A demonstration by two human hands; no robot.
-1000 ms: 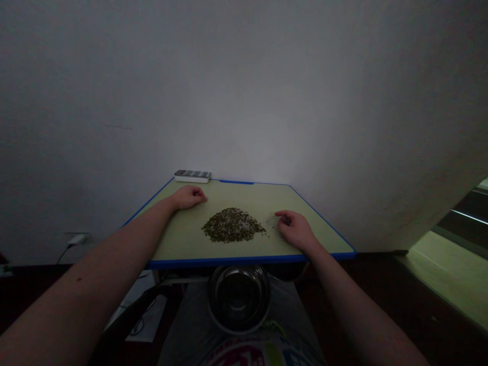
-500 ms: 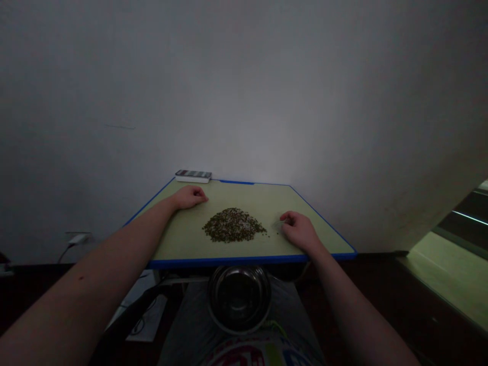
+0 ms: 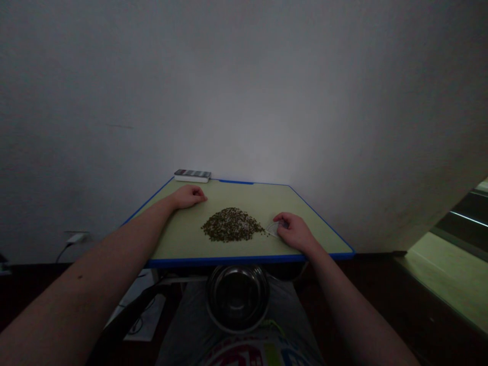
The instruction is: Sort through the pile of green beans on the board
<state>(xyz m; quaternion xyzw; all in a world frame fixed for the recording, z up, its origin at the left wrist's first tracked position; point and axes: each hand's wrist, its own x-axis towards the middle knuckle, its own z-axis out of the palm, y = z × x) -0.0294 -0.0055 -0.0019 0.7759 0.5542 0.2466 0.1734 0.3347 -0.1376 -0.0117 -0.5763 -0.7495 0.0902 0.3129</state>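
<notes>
A heap of small dark-brown and greenish grains (image 3: 231, 225) lies in the middle of the pale table top. At its right edge is a clear, flat, curved piece with markings, which looks like a protractor (image 3: 272, 229). My right hand (image 3: 293, 231) grips it with the fingers curled, covering part of it. The protractor's left edge reaches the stray grains at the heap's right tip. My left hand (image 3: 187, 196) rests on the table behind and left of the heap. Its thumb and fingertips are pressed together; whatever may be between them is too small to make out.
A pale table top (image 3: 251, 195) has a blue edge. At its back left corner stands a white case with a striped grey top (image 3: 192, 176). A steel bowl (image 3: 263, 305) sits on my lap below the front edge. A wall rises directly behind the table.
My right hand has shifted slightly left with the protractor, bringing it up to the grains at the heap's right tip. More of the protractor shows. My left hand has stayed in place.
</notes>
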